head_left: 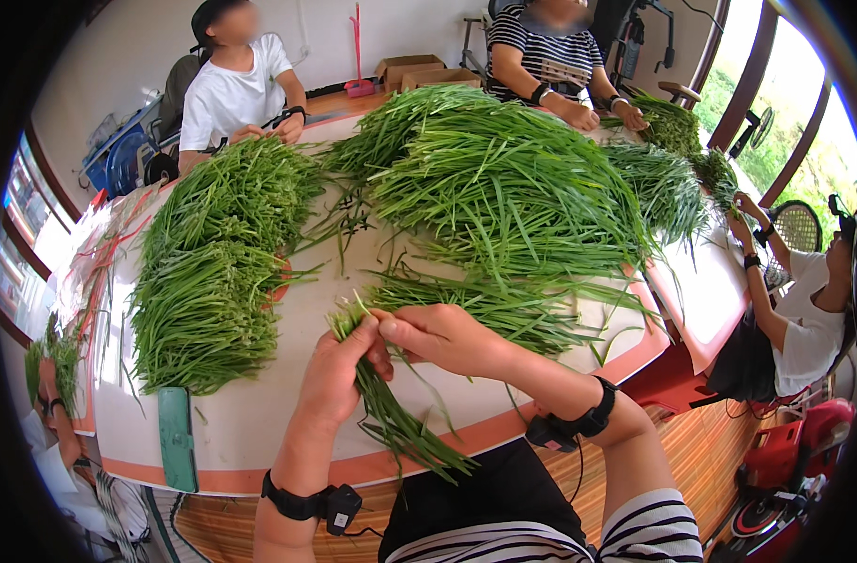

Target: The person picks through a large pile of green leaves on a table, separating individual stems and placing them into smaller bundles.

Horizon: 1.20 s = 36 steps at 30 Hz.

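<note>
Leftmost on the bench point(236, 432) I see a flat green case point(176, 439) reaching the near edge, with a long heap of leafy green stalks point(208, 291) just beyond it. Next, my left hand point(339, 366) is wrapped around a small bunch of stalks point(400, 427), pale ends up, leaves trailing toward the near edge. Touching it, my right hand point(438, 338) pinches at those ends with thumb and fingers. Beyond both lies a low pile of greens point(494, 305), with a tall mound point(513, 188) behind. Far right sits a co-worker in white point(813, 324).
</note>
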Each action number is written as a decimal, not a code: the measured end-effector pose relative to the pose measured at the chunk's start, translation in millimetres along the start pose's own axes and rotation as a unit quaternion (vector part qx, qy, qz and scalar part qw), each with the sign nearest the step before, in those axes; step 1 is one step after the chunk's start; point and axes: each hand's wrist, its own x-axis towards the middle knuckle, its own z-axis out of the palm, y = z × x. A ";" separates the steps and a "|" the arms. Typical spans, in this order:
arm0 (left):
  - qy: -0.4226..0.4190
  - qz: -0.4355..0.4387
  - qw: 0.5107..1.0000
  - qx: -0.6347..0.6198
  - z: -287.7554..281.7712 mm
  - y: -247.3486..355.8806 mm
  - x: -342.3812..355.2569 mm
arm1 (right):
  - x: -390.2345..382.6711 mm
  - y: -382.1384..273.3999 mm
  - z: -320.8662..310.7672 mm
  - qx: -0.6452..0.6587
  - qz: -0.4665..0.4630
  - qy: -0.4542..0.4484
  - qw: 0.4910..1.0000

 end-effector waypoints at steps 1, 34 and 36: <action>0.005 0.001 1.000 -0.001 -2.7 2.0 -1.2 | -5.4 -5.4 -4.2 -0.060 0.017 -0.032 0.998; 0.043 -0.020 0.990 -0.131 -14.6 1.3 4.7 | 0.9 14.3 -23.0 -0.172 -0.027 0.118 0.978; 0.021 -0.032 0.996 -0.076 -5.4 3.3 1.3 | -0.2 10.0 -14.9 -0.130 -0.043 0.099 0.986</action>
